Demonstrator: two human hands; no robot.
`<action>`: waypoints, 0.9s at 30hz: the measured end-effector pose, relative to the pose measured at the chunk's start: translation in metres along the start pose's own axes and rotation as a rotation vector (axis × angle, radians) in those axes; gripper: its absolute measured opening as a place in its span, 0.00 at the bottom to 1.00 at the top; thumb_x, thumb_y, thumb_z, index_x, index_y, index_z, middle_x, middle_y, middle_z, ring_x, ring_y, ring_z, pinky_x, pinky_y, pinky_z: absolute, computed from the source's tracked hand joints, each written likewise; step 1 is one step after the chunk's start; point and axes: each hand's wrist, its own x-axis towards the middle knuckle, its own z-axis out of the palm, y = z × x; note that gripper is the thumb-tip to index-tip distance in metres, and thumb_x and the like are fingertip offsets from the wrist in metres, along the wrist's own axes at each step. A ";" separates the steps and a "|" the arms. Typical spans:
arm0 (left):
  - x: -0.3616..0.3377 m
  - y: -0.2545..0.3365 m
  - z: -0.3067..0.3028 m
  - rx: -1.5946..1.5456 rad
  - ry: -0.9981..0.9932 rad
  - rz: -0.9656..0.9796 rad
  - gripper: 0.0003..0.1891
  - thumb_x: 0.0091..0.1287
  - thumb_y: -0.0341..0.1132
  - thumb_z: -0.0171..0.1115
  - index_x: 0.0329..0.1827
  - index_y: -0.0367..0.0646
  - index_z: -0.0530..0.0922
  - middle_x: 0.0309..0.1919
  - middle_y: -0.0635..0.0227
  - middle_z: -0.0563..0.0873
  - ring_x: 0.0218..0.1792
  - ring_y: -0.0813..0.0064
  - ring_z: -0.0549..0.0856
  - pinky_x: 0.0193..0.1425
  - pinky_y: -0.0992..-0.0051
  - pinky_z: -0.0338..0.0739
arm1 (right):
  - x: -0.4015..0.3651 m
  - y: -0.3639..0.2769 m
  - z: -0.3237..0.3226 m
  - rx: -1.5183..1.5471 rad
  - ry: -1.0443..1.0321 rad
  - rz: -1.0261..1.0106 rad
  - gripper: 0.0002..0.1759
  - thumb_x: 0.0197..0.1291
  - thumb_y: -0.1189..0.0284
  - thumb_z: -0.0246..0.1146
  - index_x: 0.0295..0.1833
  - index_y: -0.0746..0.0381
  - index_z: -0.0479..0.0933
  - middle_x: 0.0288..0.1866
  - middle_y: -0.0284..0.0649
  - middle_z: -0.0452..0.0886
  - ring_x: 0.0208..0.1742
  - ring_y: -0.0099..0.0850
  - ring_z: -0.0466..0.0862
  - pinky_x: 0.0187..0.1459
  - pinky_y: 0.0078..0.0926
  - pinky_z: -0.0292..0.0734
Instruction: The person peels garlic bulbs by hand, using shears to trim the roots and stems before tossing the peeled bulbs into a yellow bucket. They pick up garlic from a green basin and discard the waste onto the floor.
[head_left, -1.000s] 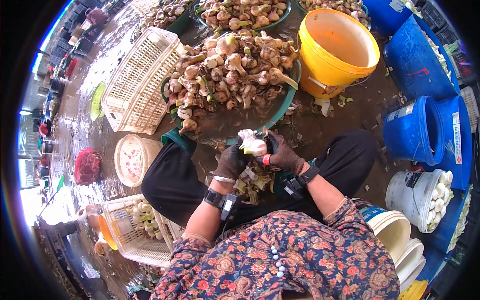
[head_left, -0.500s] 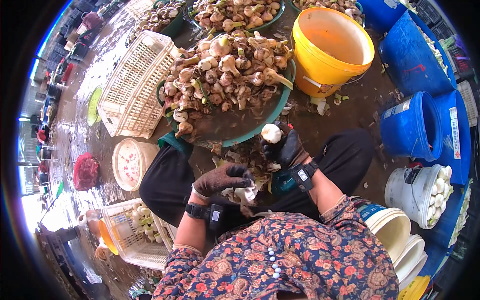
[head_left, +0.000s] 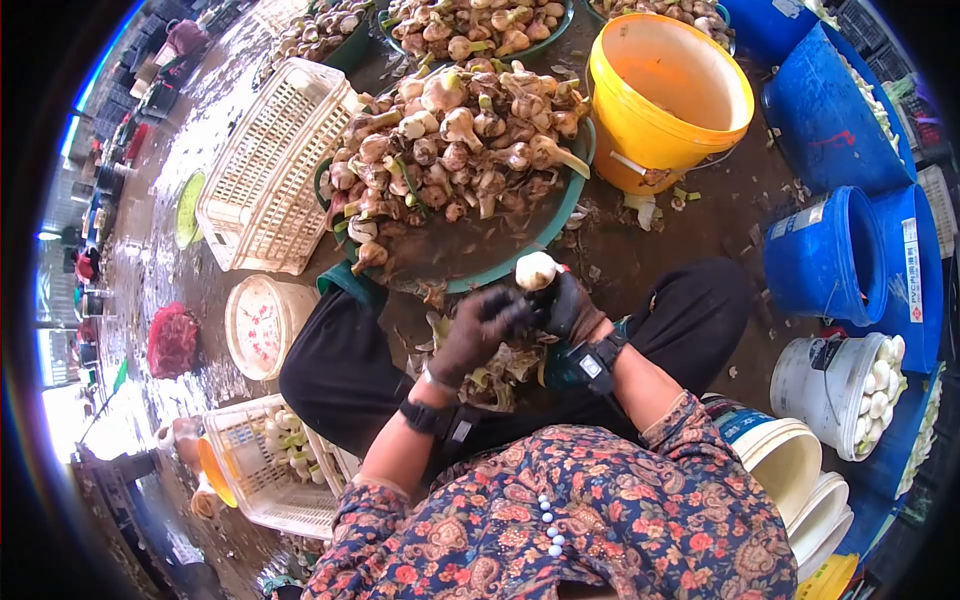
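A peeled white garlic bulb [head_left: 537, 271] is gripped in my right hand [head_left: 566, 305], which wears a dark glove and is closed round its lower part. My left hand [head_left: 480, 328], in a brown glove, reaches up against the right one just below the bulb; its fingers are smeared by motion. Under both hands, loose garlic skins [head_left: 495, 378] lie heaped between my legs. Just beyond the bulb stands a wide green tub [head_left: 490, 275] piled with unpeeled garlic bulbs [head_left: 455, 140], stems and roots still on many.
A yellow bucket [head_left: 655, 150] stands behind the tub on the right. White crates [head_left: 265, 165] and a pale bucket [head_left: 255, 330] are at left. Along the right are a blue bucket [head_left: 815, 255] and a white bucket [head_left: 815, 390] of peeled garlic. More garlic tubs [head_left: 470, 30] stand at the back.
My left hand has moved up and right, from above the skins to the right hand. The white skin beneath it is no longer there. The bulb has shifted slightly left.
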 end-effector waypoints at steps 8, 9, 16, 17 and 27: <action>0.004 -0.014 -0.003 0.333 0.154 0.195 0.11 0.57 0.34 0.70 0.38 0.38 0.79 0.31 0.70 0.83 0.29 0.82 0.80 0.34 0.79 0.75 | -0.002 0.005 0.006 0.123 0.048 0.081 0.31 0.61 0.38 0.41 0.44 0.51 0.76 0.29 0.32 0.78 0.25 0.27 0.74 0.23 0.24 0.68; 0.008 -0.015 0.002 0.477 0.235 0.312 0.12 0.54 0.33 0.71 0.38 0.40 0.79 0.30 0.69 0.83 0.29 0.79 0.81 0.33 0.78 0.75 | -0.004 0.010 0.007 0.123 0.050 0.076 0.31 0.61 0.38 0.41 0.44 0.51 0.76 0.29 0.32 0.78 0.25 0.27 0.74 0.23 0.24 0.68; 0.027 -0.034 0.023 0.775 0.315 0.331 0.12 0.53 0.38 0.69 0.38 0.44 0.81 0.30 0.59 0.83 0.33 0.57 0.84 0.34 0.68 0.77 | -0.002 0.024 0.022 -0.012 0.236 -0.281 0.20 0.67 0.50 0.48 0.47 0.51 0.77 0.37 0.31 0.81 0.34 0.29 0.80 0.34 0.29 0.76; 0.028 -0.035 0.024 0.753 0.307 0.322 0.12 0.53 0.39 0.69 0.36 0.44 0.82 0.28 0.59 0.84 0.32 0.57 0.84 0.34 0.69 0.77 | 0.002 0.025 0.016 -0.028 0.260 -0.328 0.18 0.67 0.52 0.50 0.47 0.52 0.77 0.38 0.32 0.81 0.35 0.29 0.80 0.36 0.29 0.77; 0.036 -0.045 0.011 0.493 0.265 0.072 0.08 0.55 0.34 0.67 0.32 0.37 0.82 0.24 0.62 0.86 0.27 0.81 0.83 0.31 0.77 0.75 | 0.009 0.026 0.003 -0.289 0.461 -0.345 0.17 0.64 0.55 0.56 0.44 0.57 0.78 0.34 0.31 0.81 0.29 0.26 0.79 0.30 0.23 0.76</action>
